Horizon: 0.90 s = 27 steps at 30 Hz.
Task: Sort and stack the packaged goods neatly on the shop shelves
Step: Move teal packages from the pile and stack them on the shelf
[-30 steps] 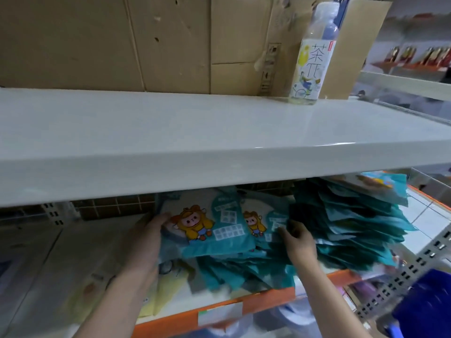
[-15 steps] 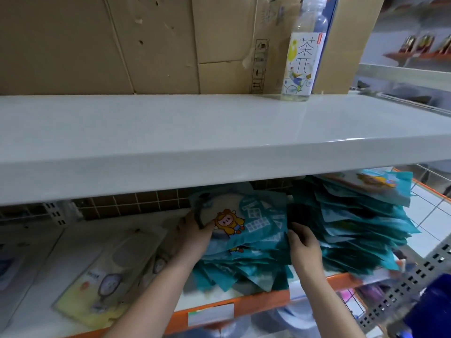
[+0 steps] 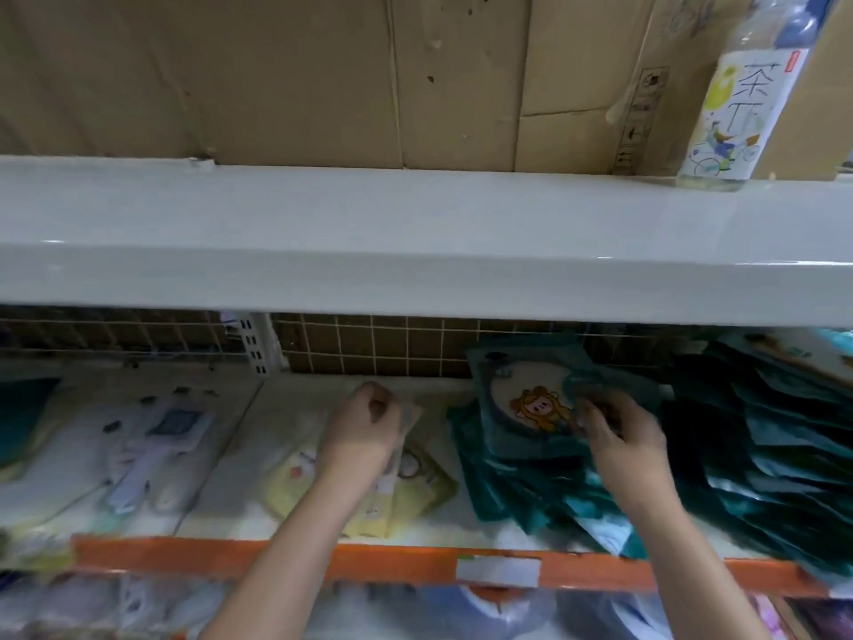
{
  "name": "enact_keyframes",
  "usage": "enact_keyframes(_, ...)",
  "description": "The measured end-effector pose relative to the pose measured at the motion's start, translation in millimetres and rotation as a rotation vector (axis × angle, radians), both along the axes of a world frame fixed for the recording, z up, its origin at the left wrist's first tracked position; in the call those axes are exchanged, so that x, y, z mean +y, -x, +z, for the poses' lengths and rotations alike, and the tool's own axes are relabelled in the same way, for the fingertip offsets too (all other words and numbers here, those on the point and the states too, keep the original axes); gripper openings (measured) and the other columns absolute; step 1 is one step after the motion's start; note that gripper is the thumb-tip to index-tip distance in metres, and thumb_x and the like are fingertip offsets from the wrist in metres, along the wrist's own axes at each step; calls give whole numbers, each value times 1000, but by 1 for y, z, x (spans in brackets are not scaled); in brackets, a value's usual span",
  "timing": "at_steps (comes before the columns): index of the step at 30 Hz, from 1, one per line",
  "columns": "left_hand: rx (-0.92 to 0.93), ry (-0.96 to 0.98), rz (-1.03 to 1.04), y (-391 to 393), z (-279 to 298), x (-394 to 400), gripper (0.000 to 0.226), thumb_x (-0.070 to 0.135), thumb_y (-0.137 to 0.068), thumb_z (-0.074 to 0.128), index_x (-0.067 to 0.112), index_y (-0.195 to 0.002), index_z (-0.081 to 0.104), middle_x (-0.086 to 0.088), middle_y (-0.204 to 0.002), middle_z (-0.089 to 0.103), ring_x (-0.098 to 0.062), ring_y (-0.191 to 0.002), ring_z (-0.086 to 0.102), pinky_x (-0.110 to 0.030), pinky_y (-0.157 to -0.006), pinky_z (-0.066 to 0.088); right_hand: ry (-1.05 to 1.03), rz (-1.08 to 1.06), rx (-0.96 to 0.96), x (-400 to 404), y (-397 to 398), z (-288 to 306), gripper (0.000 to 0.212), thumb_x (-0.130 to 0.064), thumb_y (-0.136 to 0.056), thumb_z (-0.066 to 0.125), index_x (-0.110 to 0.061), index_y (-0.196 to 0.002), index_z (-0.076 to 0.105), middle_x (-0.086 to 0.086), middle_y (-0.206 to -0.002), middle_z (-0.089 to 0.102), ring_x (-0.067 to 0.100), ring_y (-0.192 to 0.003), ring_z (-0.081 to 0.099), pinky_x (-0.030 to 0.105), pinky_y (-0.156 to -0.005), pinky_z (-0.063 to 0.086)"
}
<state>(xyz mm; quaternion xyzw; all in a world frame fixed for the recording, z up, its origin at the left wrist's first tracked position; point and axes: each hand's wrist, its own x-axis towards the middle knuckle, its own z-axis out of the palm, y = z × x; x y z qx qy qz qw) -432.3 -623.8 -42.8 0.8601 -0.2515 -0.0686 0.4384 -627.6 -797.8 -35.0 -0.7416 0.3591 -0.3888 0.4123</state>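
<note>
Right hand [image 3: 621, 438]: fingers curled onto the top teal packet [image 3: 531, 399], holding it on the teal stack [image 3: 544, 482] mid-shelf.
Left hand [image 3: 364, 424]: curled, gripping a pale packet [image 3: 406, 418] above the yellow packets [image 3: 415, 487], left of the stack.
Lower shelf [image 3: 221, 554]: orange front edge; a second teal pile [image 3: 761, 450] toward its right end.

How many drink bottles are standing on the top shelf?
1. The single bottle stands at the far right of the upper shelf, in front of the cardboard boxes. Others may lie beyond the picture's right edge.
</note>
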Motion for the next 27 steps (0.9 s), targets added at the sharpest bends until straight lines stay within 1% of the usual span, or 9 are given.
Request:
enact_keyframes(3, -64, 56, 69, -15, 7, 50, 12, 30, -93, 54, 20, -94, 61, 5, -81, 61, -18, -79, 60, -31, -65, 45, -5, 106, 46, 26, -33, -1, 16, -18, -92, 59, -32, -86, 64, -8, -87, 69, 14, -84, 65, 34, -74, 52)
enact_keyframes(6, -131, 8, 133, -31, 11, 107, 6, 24, -92, 55, 23, -87, 59, 9, -69, 57, -12, -65, 54, -27, -55, 35, -1, 206, 93, 66, -66, -2, 10, -23, -94, 55, -23, -93, 65, -5, -87, 67, 12, -82, 62, 30, -69, 46)
enact_keyframes(8, -116, -3, 135, -42, 9, 148, 15, 22, -94, 53, 23, -79, 56, 1, -67, 59, -17, -62, 54, -25, -52, 34, 12, 234, 128, 98, -88, -3, 8, -23, -95, 55, -23, -95, 63, -9, -85, 62, 8, -80, 58, 30, -71, 46)
enact_keyframes(10, -60, 3, 144, -52, 7, 190, 19, 23, -95, 52, 27, -76, 55, -5, -65, 61, -22, -59, 57, -30, -53, 37, 19, 294, 151, 131, -109, -7, 9, -21, -94, 56, -25, -91, 63, -9, -84, 64, 7, -78, 60, 31, -70, 48)
enact_keyframes(15, -23, 6, 238, -85, -2, 299, 22, 13, -90, 57, 29, -75, 59, 0, -70, 67, -19, -70, 63, -35, -66, 47, -43, 475, 232, 218, -162, -15, 14, -20, -94, 55, -28, -86, 63, -3, -79, 68, 12, -75, 64, 27, -64, 47)
enact_keyframes(18, 8, 14, 246, -112, -11, 361, 22, 12, -90, 59, 26, -73, 61, 7, -63, 65, -6, -59, 57, -21, -56, 41, -104, 572, 309, 270, -196, -22, 15, -18, -95, 55, -29, -86, 60, 5, -85, 66, 18, -74, 63, 33, -68, 51)
enact_keyframes(20, 16, 11, 247, -127, -14, 397, 24, 13, -90, 60, 26, -70, 61, 8, -59, 62, -6, -55, 54, -19, -53, 38, -95, 641, 382, 302, -217, -29, 11, -23, -93, 57, -31, -86, 60, 4, -86, 66, 20, -73, 64, 38, -72, 52)
enact_keyframes(24, 4, 0, 293, -152, -11, 457, 19, 14, -90, 60, 24, -74, 64, 0, -65, 64, -18, -65, 59, -26, -61, 44, -95, 710, 434, 362, -257, -35, 5, -28, -91, 59, -32, -90, 61, -1, -90, 66, 20, -81, 65, 32, -72, 52)
enact_keyframes(27, 9, -5, 319, -170, -9, 495, 17, 17, -91, 59, 24, -77, 63, -4, -69, 66, -25, -69, 62, -40, -68, 50, -109, 752, 458, 400, -285, -34, 6, -27, -91, 59, -29, -94, 63, -2, -93, 67, 20, -82, 65, 32, -77, 52)
